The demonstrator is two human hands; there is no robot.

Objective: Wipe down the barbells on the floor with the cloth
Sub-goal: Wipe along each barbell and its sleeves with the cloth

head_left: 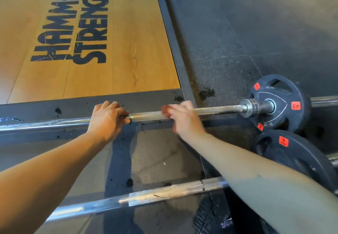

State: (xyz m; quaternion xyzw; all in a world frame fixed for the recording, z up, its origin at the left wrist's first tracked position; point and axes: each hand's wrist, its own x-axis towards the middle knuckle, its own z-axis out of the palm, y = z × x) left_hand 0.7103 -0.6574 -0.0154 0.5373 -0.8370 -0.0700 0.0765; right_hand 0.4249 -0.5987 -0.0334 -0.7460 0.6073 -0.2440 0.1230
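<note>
Head view. Count: barbells, 2; weight plates, 2; hands, 2. Both bars lie on the floor and run left to right. The far barbell crosses mid-frame and the near barbell crosses the lower frame, the two well apart. At the right edge are a far plate, black with orange "5 KG" tags and mounted on the far bar, and a near plate just below it. The left hand has its fingers curled round the far barbell at the left end of its knurled section. The right hand, motion-blurred, lies over the same bar at the right end of that section; whether it clamps the bar cannot be told. A reddish patch sits at its fingertips against the bar; whether it is the cloth is unclear. A wooden platform lettered "HAMMER STRENGTH" fills the upper left, and dark rubber floor the upper right.
</note>
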